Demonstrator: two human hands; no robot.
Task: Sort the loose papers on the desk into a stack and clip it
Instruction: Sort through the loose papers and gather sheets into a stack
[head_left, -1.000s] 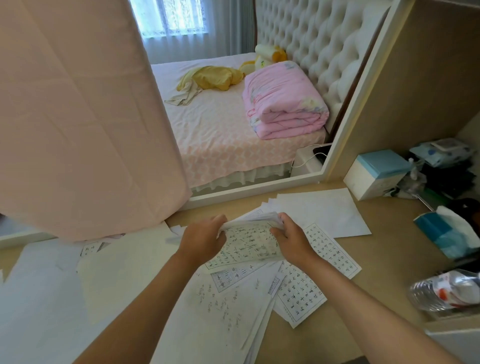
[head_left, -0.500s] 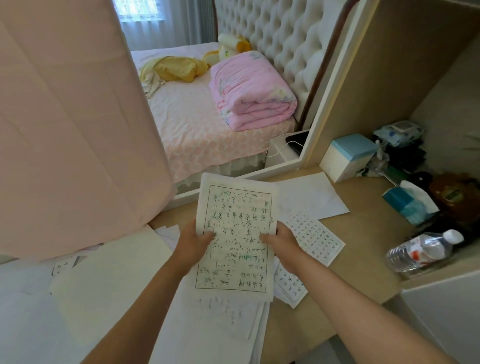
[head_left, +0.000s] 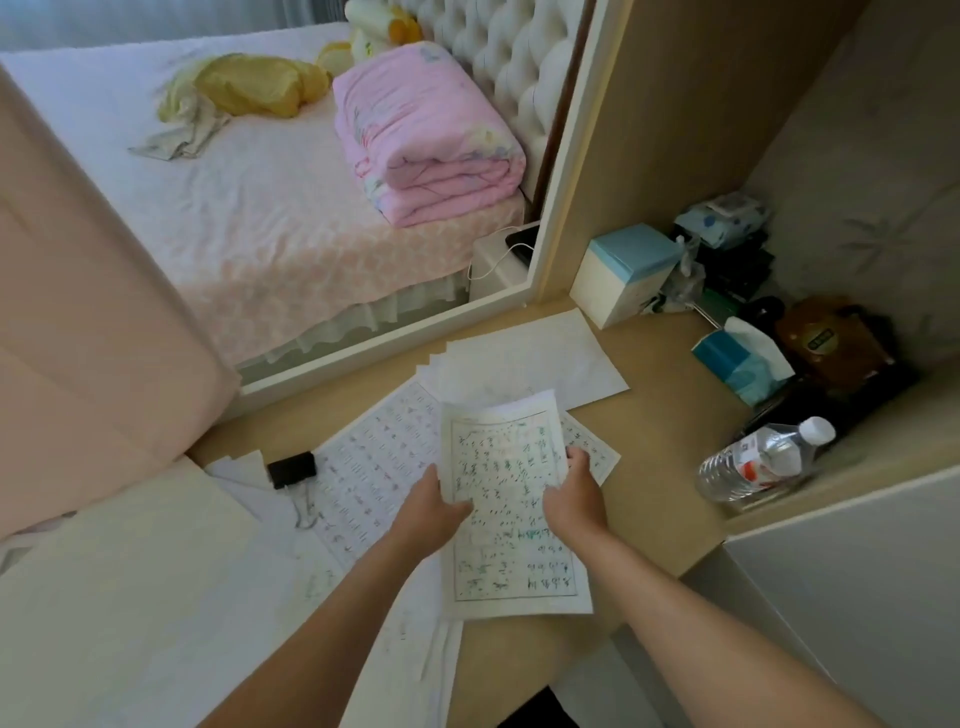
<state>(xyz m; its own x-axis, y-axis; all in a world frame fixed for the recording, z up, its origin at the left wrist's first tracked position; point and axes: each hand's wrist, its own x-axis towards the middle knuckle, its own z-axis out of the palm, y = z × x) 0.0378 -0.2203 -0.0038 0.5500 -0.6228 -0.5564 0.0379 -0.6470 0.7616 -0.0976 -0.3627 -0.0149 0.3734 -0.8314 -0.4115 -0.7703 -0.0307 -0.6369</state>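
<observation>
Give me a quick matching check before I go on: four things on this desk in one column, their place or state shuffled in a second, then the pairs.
1. binder clip
2. handwritten sheets
3. water bottle
4. blue tissue pack

A. gripped by the left hand and right hand
B. white tissue sticking out of the top
C. lying on its side, right of both hands
D. lying on loose papers, left of both hands

Pairs: 1-D, 2-A, 3-C, 4-B
</observation>
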